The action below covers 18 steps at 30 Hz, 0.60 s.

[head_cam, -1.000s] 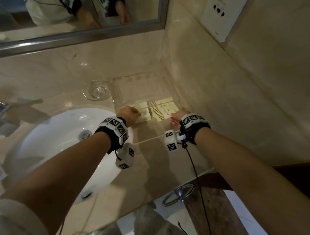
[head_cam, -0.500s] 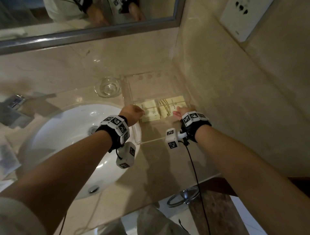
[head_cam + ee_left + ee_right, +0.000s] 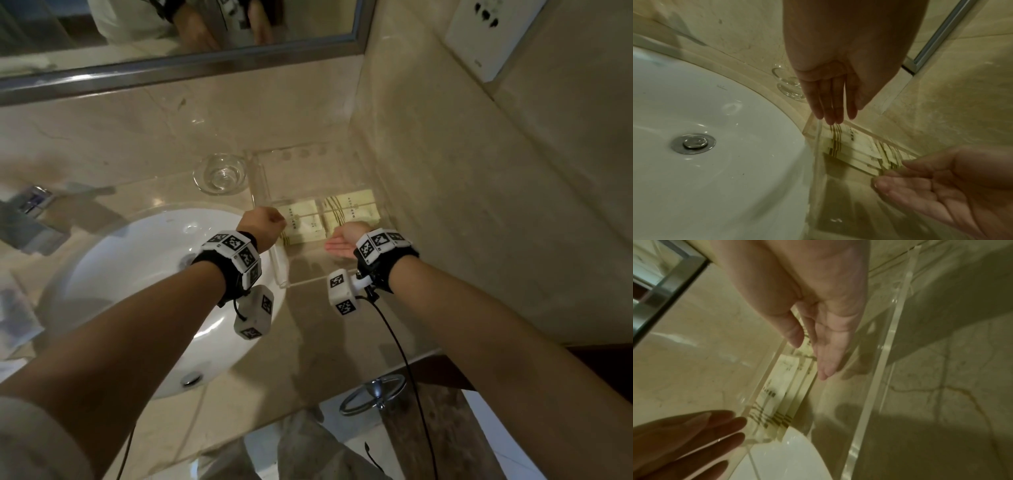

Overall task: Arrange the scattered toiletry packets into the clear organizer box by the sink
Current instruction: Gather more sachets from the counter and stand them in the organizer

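Left hand (image 3: 262, 228): fingers straight, at the box (image 3: 281, 270) corner — holds nothing.
Right hand (image 3: 344, 240): spread flat inside, beside packets (image 3: 349, 212).
Near half: bare.

Black wristbands (image 3: 236, 274) with white tag-marked cubes, cabled; perhaps pale sleeve (image 3: 30, 442).

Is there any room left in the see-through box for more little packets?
Yes. The clear organizer box looks bare in its far part, between the packets and the back wall, and in the near strip by its front edge. The middle is crowded: the packets fill it side to side, with the left hand and right hand beside them.
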### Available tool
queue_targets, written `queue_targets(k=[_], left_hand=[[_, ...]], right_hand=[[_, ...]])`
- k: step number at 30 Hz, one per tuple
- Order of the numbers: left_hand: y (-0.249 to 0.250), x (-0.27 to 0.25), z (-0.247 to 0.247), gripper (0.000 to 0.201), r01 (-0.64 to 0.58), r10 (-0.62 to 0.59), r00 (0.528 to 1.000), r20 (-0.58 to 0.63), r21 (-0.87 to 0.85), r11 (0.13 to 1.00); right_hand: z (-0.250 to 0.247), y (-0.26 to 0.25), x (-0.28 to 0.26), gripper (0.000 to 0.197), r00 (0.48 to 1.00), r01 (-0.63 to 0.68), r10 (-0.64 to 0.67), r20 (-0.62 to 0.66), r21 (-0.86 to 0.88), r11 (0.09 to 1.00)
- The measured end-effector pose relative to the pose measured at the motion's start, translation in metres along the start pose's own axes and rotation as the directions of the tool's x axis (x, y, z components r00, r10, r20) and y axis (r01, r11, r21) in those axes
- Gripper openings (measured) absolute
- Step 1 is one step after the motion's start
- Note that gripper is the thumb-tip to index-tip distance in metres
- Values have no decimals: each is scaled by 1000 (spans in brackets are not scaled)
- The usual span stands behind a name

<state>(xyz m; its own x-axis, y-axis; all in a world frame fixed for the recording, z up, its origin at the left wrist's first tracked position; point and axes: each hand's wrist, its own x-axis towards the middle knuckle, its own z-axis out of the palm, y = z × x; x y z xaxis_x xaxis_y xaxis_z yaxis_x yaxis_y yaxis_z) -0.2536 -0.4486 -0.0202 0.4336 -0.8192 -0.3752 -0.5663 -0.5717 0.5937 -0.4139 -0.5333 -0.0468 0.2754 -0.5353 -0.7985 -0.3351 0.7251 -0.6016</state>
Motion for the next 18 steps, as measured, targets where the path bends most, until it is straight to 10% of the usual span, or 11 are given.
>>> queue_targets(k=[18], left_hand=[[-7, 1, 5, 17, -41, 37, 999, -28, -193, 980]], right_hand=[[-8, 9, 27, 43, 993, 100, -104, -48, -72, 992]])
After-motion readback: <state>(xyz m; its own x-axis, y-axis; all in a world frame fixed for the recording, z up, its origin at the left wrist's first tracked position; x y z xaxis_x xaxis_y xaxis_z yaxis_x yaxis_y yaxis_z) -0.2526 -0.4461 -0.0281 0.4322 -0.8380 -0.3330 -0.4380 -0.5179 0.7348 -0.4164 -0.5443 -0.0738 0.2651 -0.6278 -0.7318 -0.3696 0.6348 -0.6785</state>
